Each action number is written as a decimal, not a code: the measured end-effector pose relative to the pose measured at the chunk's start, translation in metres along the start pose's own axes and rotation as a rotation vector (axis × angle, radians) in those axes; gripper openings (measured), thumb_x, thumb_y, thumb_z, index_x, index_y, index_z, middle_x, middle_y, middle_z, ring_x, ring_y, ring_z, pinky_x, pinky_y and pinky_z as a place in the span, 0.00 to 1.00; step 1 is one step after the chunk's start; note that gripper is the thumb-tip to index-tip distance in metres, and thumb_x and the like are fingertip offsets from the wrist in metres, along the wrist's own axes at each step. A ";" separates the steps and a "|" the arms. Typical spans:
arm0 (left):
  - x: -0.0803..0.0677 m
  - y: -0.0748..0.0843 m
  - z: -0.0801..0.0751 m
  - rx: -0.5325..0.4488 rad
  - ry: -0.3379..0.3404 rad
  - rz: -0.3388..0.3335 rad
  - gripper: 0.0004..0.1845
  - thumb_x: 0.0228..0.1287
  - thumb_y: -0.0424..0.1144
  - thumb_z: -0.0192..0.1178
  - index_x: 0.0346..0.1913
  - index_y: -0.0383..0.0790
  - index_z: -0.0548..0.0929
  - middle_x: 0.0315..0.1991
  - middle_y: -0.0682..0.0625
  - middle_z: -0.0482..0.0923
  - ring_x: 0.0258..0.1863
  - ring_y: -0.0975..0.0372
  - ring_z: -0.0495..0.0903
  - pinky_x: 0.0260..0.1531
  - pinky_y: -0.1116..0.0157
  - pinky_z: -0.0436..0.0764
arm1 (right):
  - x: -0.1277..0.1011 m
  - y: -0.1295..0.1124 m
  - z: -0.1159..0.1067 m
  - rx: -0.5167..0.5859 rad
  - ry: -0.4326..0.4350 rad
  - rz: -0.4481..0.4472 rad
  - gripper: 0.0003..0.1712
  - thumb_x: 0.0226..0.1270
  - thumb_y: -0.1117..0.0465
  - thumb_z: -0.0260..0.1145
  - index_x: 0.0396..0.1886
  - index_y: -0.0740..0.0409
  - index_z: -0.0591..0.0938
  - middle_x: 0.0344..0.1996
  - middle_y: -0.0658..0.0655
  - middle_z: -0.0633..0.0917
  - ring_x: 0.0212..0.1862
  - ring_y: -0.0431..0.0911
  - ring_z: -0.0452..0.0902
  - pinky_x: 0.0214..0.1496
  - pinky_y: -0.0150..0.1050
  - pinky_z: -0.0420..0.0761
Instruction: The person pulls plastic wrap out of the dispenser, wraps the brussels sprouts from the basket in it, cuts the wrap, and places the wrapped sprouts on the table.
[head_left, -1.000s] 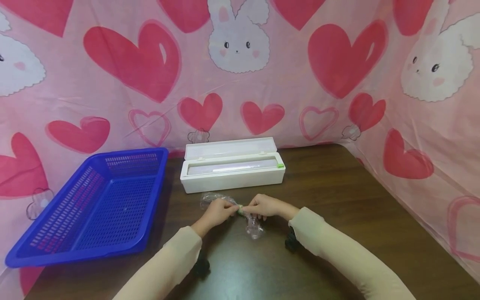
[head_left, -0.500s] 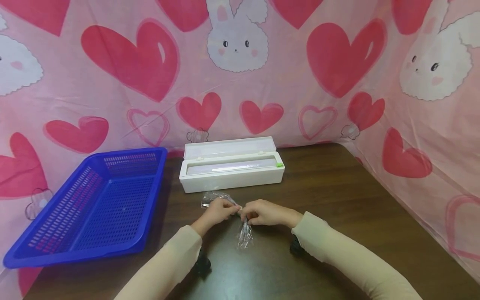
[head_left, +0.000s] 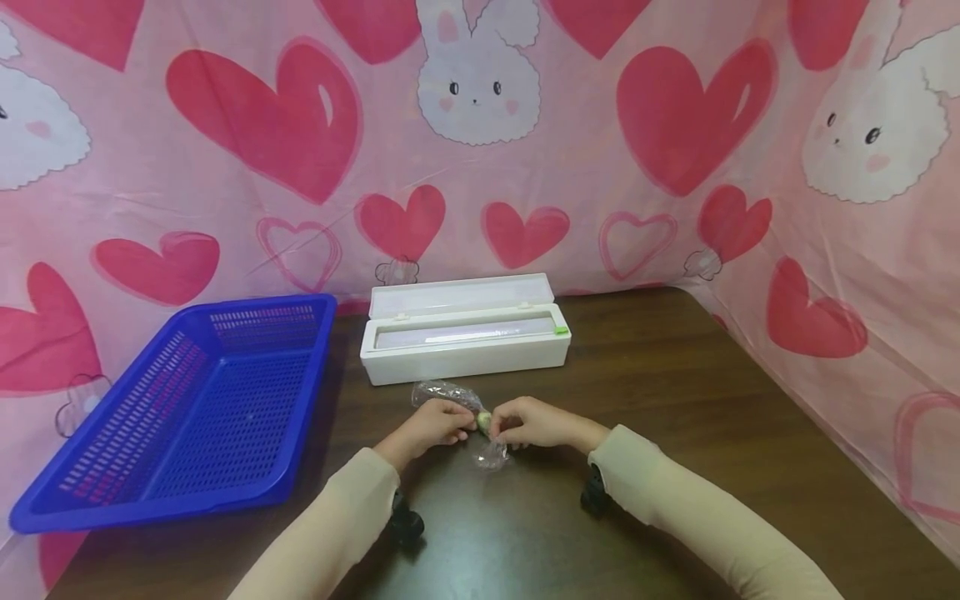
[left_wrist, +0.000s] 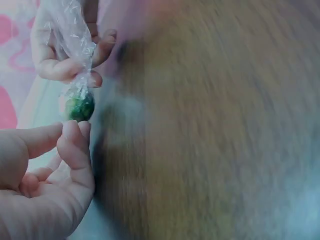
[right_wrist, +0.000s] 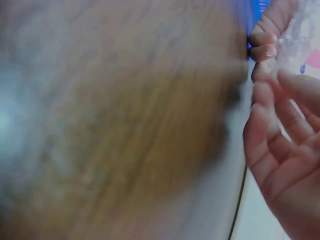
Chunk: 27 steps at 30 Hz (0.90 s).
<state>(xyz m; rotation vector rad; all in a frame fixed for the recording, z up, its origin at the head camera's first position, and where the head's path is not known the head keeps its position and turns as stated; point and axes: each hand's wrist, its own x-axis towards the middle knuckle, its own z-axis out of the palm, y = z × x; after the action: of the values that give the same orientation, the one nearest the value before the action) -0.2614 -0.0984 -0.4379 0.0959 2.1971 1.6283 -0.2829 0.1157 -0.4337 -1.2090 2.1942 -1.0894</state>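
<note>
A small round green thing, dark and glossy in the left wrist view, sits inside twisted clear plastic wrap. My left hand pinches the wrap at its left side with thumb and fingertips. On the other side, thumb and fingers of my right hand pinch the twisted wrap close to the green thing. One crumpled wrap tail extends behind the left hand; a shorter tail sticks out below the right fingers. The fingertips partly hide the green thing in the right wrist view.
Just behind the hands stands a white cling film dispenser, lid raised, with the roll inside and a green slider at its right end. A blue plastic basket stands at the left of the brown table. Patterned pink cloth hangs behind.
The right hand has shifted its grip with its fingers turning, and the wrap tail beneath it swung down, then bunched up short. The left hand stays nearly in place; the green thing shows more.
</note>
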 end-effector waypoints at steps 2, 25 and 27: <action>0.000 0.000 -0.002 -0.086 -0.033 -0.025 0.14 0.67 0.34 0.52 0.45 0.23 0.78 0.32 0.47 0.79 0.25 0.66 0.74 0.27 0.72 0.75 | 0.000 0.000 0.000 0.055 0.008 0.011 0.04 0.64 0.67 0.60 0.31 0.55 0.78 0.26 0.47 0.77 0.23 0.40 0.72 0.24 0.35 0.76; 0.001 -0.007 -0.006 -0.240 -0.055 -0.014 0.21 0.68 0.36 0.52 0.54 0.19 0.70 0.41 0.40 0.77 0.38 0.57 0.80 0.43 0.62 0.77 | 0.005 -0.003 0.008 0.066 0.101 -0.049 0.03 0.59 0.68 0.65 0.34 0.60 0.81 0.33 0.48 0.82 0.35 0.39 0.74 0.39 0.35 0.76; 0.001 -0.008 -0.005 -0.183 -0.030 -0.012 0.20 0.67 0.36 0.53 0.52 0.20 0.72 0.41 0.39 0.77 0.36 0.56 0.80 0.40 0.61 0.79 | 0.005 -0.003 0.010 0.022 0.088 -0.049 0.02 0.58 0.66 0.67 0.31 0.59 0.81 0.30 0.46 0.81 0.33 0.38 0.73 0.37 0.34 0.76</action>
<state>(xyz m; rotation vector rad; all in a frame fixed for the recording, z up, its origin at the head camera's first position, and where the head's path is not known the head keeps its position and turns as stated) -0.2627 -0.1049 -0.4448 0.0549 2.0122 1.8009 -0.2777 0.1060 -0.4372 -1.2334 2.2226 -1.2048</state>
